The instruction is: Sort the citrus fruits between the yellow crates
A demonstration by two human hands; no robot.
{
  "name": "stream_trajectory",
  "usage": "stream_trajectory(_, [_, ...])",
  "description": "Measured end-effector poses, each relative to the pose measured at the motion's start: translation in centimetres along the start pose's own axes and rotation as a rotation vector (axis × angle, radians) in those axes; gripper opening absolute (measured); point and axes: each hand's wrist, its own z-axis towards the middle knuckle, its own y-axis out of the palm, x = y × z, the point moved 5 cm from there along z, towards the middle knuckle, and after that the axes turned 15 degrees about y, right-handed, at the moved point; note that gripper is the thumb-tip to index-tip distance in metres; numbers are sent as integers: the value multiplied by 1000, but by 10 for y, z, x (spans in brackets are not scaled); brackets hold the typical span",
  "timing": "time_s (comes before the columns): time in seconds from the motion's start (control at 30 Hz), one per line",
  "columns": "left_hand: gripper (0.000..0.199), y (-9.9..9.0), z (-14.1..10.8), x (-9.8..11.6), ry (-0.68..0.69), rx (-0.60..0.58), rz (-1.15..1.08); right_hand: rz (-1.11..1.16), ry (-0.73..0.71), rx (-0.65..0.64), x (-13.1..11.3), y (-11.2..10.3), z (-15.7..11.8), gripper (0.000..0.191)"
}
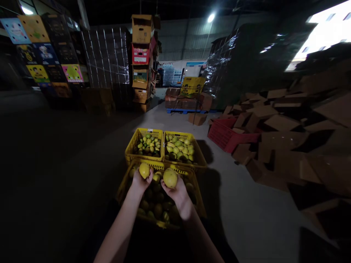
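Note:
My left hand (142, 180) is cupped around a yellow fruit (144, 170), held palm up above the near yellow crate (201, 199). A larger, rounder yellow-green fruit (170, 178) rests in my right hand (177, 189), its fingers curled under it. Both look like mangoes, but I cannot be sure of the kind. Below my hands, the near crate holds many similar fruits (157, 210), mostly in shadow. Just beyond stand two more yellow crates: the left one (128, 149) has small green and yellow fruits, the right one (199, 155) larger pale yellow-green ones.
To the right, a red crate (226, 138) lies beside a large heap of cardboard boxes (285, 128). Stacked cartons (141, 54) and wrapped pallets (106, 62) stand at the back. A blue pallet (182, 111) carries boxes. Grey floor (241, 208) surrounds the crates.

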Motion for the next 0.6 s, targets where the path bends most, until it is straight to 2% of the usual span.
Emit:
stream_trajectory(0.1, [18, 6, -9, 0, -72, -55, -36, 89, 196, 32, 5, 1, -4, 14])
stream_trajectory(0.13, [18, 6, -11, 1, -73, -58, -55, 113, 210, 25, 4, 3, -7, 14])
stream_trajectory(0.37, [22, 9, -9, -1, -69, -7, -95, 226, 182, 78, -4, 5, -16, 16])
stream_trajectory(0.47, [28, 11, -8, -7, -124, 3, -50, 268, 151, 117, -7, 3, -16, 17])
stream_trajectory(0.6, [33, 12, -10, -14, -191, -19, 6, 275, 202, 127, -6, 0, -13, 26])
